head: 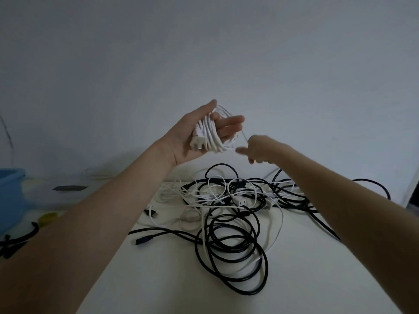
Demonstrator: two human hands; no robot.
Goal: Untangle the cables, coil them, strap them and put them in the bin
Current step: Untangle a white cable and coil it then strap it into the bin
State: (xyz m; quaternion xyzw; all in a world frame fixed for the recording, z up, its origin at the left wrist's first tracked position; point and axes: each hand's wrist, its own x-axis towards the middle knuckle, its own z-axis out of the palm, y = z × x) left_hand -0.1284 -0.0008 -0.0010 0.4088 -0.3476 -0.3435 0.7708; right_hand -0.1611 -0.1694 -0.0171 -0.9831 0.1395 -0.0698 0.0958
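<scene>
The white cable (212, 132) is wound in loops around your left hand (192, 134), its fingers (229, 123) spread wide inside the coil; at its 4 o'clock your right hand (258, 150) pinches the free tail, blurred; coiling looks nearly done, strapping next; the tangle (233, 214) lies on the table (317, 268) at 6 o'clock; the blue bin (10, 196) sits at 9 o'clock.
</scene>
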